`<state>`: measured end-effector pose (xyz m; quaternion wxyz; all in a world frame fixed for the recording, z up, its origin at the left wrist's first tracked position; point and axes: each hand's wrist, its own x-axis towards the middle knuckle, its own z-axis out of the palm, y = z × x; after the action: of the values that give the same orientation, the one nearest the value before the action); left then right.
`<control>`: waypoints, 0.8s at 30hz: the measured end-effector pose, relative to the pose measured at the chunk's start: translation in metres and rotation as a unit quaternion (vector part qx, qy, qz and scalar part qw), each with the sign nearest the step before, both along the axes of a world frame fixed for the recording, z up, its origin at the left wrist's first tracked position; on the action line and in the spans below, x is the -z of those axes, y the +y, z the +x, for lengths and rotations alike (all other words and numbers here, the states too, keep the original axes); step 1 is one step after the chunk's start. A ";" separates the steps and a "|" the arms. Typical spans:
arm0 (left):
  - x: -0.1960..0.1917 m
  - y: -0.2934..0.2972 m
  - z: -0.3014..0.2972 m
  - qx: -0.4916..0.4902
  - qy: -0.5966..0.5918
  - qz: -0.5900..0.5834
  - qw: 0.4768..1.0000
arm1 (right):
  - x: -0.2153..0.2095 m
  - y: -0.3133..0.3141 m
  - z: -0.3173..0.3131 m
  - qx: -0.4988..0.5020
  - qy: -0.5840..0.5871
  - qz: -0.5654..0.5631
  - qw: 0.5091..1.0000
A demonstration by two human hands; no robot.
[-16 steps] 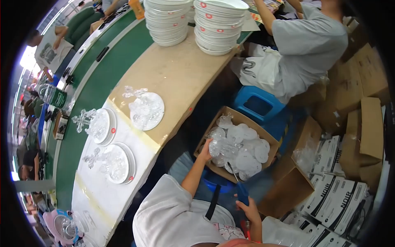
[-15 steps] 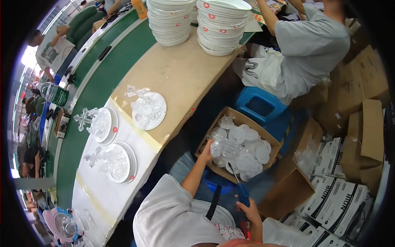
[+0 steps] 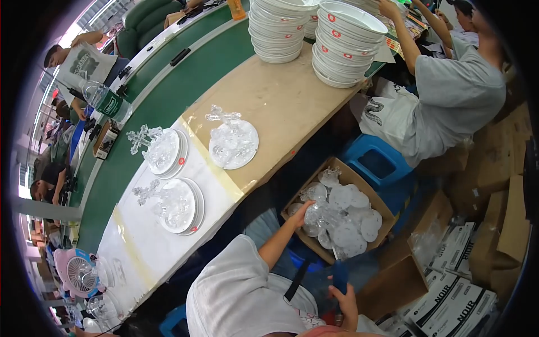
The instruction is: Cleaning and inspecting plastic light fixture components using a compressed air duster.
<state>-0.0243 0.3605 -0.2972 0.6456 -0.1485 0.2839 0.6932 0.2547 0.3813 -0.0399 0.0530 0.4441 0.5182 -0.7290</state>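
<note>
- Head view, L hand: fingers closed on a clear pc, held over the near side of the box; can't tell if it also rests on the heap below.
- R hand: fingers wrapped round the blue handle of a screwdriver, shaft angled up twd the clear pc. Tip gets lost agst the clear stuff, so contact w/ the pc can't be told.
- Box sits btwn the person and the blue stool, beside the worktop, w/ lots of clear discs piled inside.
- Done, prob.: 3 clear sets laid out on the worktop, each w/ a fancy clear top part. One's on the brown half; two on the white half, w/ white plates under them. Can't tell if any is fully finished.
- In progress: the pc in L hand; looks like a screw job partway thru, but no screw visible.
- To do, at a guess: most of the disc heap, if all need the same work. Tall plate stacks at the far end look unused too.
- Overall: prob. early in the batch; exact count n/a.
</note>
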 end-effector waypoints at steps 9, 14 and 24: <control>-0.032 0.002 -0.009 -0.111 -0.019 0.040 0.993 | -0.003 0.010 0.003 -0.034 -0.018 0.096 0.995; -0.054 0.011 -0.013 -0.103 0.012 -0.009 0.995 | -0.017 0.012 0.010 -0.042 -0.031 0.135 0.990; -0.045 0.017 0.003 -0.065 0.015 -0.011 0.998 | -0.024 0.017 -0.015 -0.045 0.000 0.171 0.984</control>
<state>-0.0211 0.3773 -0.2522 0.5931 -0.1636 0.2903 0.7330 0.2396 0.3982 -0.0163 0.0090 0.4226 0.6545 -0.6269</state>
